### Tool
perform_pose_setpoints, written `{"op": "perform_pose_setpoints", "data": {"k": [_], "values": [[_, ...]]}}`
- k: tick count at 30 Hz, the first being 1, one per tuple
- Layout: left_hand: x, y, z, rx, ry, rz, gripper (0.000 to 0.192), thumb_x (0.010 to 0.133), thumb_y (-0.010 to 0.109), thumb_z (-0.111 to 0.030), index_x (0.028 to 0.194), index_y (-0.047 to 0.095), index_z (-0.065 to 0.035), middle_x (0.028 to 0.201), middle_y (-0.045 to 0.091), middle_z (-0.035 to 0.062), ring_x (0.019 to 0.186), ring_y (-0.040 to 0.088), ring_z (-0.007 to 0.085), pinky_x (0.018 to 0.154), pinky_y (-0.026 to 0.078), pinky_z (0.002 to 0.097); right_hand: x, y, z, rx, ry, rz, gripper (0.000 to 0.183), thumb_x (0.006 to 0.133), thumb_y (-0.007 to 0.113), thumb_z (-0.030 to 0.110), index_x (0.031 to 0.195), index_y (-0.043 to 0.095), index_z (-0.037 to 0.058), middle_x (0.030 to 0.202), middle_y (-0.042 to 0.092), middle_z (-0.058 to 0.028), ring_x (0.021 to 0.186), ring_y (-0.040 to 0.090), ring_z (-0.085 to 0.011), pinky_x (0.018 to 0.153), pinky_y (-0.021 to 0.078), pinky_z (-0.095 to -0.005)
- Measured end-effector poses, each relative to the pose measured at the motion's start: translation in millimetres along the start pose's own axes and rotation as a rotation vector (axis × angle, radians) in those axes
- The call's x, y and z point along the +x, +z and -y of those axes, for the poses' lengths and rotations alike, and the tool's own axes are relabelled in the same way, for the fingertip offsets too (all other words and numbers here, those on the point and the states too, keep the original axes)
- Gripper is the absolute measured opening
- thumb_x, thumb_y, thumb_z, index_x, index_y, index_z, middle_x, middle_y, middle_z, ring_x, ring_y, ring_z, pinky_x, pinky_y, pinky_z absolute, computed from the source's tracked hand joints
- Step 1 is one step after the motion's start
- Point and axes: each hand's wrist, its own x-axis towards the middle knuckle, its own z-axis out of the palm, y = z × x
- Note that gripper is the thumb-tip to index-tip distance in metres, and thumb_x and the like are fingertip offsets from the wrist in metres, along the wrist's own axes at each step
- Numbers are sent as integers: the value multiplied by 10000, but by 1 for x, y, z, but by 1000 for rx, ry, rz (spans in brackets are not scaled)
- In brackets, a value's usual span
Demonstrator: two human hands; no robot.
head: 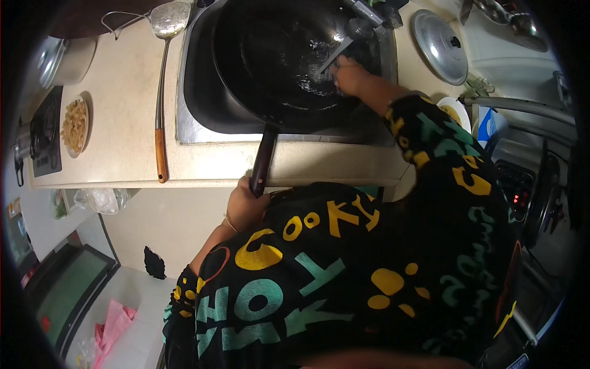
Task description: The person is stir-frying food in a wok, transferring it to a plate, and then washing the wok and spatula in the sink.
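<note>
A large black wok (276, 55) rests over the sink (203, 101), its inside wet and shiny. My left hand (245, 203) grips the end of its dark handle (265, 159) near the counter's front edge. Inside the wok, on its right side, my right hand (349, 76) is down at the wet surface. Its fingers are blurred, and whether they hold a scrubber cannot be made out. Beside these fingers a straight pale grey strip (336, 55), perhaps running water, slants down from near the metal faucet (368, 13).
Left of the sink lie a metal wok spatula (160, 110) with a wooden grip and a plate of pale food pieces (74, 124). A lidded pot (69, 60) stands behind. A metal lid (440, 46) and a bowl of yellowish food (454, 113) sit at right.
</note>
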Motion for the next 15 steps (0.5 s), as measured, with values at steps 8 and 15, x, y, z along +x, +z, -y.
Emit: {"op": "perform_pose_setpoints", "data": {"k": [8, 15], "values": [[2, 1, 1, 63, 20, 9, 391, 691, 623, -197, 980, 495, 33, 724, 600, 196, 717, 605, 348, 649, 467, 385, 46, -54, 83, 600, 9, -187, 681, 775, 607, 447, 1319, 395, 96, 1383, 267, -204, 1286, 266, -325, 1036, 278, -354], [2, -3, -9, 38, 8, 46, 380, 696, 608, -183, 975, 484, 44, 672, 595, 174, 640, 615, 303, 597, 475, 366, -10, -62, 104, 1433, -255, 216, 645, 742, 700, 114, 1311, 397, 88, 1075, 577, -115, 982, 544, -173, 915, 388, -290]]}}
